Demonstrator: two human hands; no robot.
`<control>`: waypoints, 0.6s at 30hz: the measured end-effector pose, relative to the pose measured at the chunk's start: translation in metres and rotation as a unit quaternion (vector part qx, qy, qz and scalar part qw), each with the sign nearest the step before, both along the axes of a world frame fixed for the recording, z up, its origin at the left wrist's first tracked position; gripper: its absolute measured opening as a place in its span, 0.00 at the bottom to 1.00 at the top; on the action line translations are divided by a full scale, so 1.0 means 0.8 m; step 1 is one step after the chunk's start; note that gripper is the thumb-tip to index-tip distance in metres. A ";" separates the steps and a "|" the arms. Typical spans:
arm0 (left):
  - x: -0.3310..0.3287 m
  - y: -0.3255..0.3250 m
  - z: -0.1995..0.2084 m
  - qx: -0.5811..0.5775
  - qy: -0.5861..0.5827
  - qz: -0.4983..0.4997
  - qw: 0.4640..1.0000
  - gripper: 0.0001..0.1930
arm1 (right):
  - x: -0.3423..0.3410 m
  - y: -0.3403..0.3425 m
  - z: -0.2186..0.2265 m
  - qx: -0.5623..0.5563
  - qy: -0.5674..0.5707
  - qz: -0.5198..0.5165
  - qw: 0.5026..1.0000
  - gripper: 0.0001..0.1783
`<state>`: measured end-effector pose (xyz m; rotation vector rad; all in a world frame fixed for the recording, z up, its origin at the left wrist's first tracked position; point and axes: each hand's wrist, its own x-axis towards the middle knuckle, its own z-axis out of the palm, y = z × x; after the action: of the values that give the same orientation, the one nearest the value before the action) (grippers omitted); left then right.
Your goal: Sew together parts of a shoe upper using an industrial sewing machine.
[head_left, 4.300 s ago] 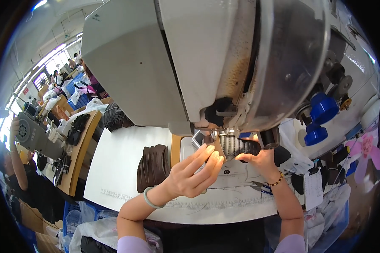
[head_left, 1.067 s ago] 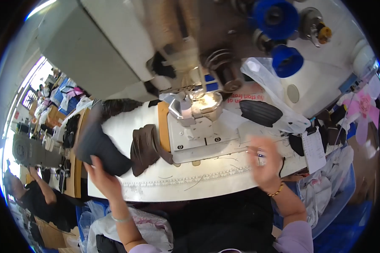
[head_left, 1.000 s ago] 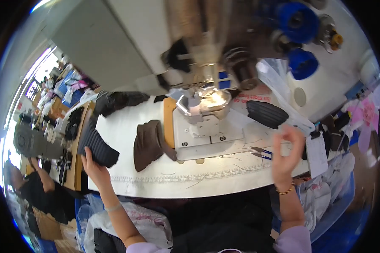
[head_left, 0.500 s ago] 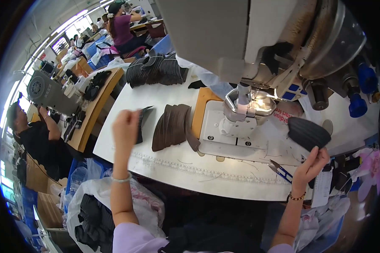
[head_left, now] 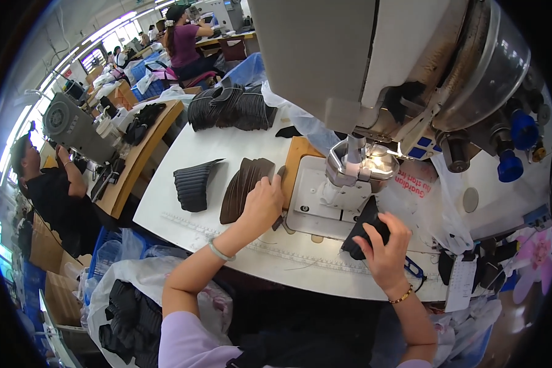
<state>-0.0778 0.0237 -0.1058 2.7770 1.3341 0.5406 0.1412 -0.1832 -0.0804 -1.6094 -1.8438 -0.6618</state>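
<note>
My left hand (head_left: 265, 203) is closed on the right edge of a fanned stack of brown curved pieces (head_left: 242, 190), fingertips round the end piece. In my right hand (head_left: 387, 251) is a black ribbed curved piece (head_left: 357, 240), held at the table's front side just before the sewing machine's post (head_left: 343, 196). Thumb and fingers sit on its right side, and part of it is hidden by the hand. To the left of the brown stack lies a stack of black ribbed pieces (head_left: 193, 187). Blue-handled thread snips (head_left: 414, 268) lie beside my right wrist, partly covered.
The machine head (head_left: 316, 55) hangs over the table's right half. More dark stacked pieces (head_left: 233, 110) stand at the back. A bag of black pieces (head_left: 132, 322) is at the lower left. Two other people (head_left: 187, 46) work at machines beyond.
My left hand has moved right, from the black stack to the brown one. The right hand has brought the black piece left and nearer, from the table's right side to the machine's front.
</note>
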 end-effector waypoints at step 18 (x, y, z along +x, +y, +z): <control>0.022 0.000 -0.006 0.012 -0.113 0.004 0.994 0.09 | 0.019 0.029 0.101 0.124 0.044 0.232 0.964 0.24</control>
<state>-0.0602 0.0237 -0.1109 2.6322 1.2965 0.8463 0.1564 -0.1603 0.0005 -0.9797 -1.8916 -0.5689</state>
